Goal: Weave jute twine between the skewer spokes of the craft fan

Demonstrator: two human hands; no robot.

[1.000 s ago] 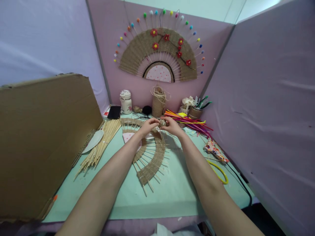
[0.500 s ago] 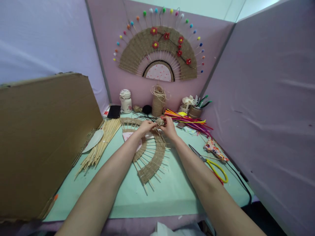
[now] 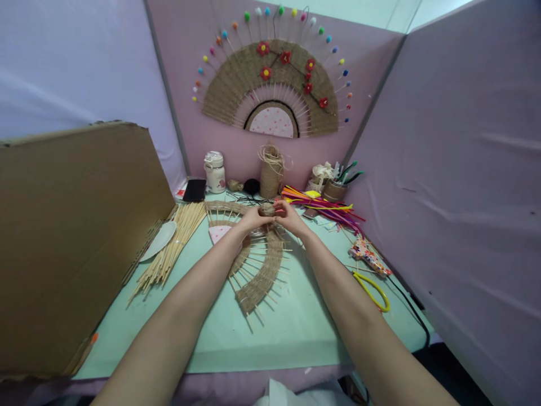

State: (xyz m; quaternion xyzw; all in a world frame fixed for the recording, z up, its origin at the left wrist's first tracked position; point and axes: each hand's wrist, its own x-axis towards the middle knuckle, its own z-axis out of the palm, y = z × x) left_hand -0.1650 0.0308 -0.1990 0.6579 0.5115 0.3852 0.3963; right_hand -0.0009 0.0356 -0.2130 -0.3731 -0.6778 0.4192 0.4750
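Observation:
A small ball of jute twine is held in my left hand, above the far side of a half-round woven fan. The fan lies flat on the table, with thin sticks poking out past its twine bands and a pink dotted piece at its centre. My right hand is close against the ball's right side, its fingers curled in a pinch on the twine. A thin strand hangs near the right wrist. My left forearm hides part of the fan.
Bamboo sticks and a white oval piece lie left, beside a cardboard sheet. Behind stand a twine spool and a bottle. Pipe cleaners, a glue gun and scissors are right. A finished fan hangs behind.
The ball has shifted slightly left, into my left hand. My right fingers have moved off its side a little, and my right forearm now covers the scissors' blades.

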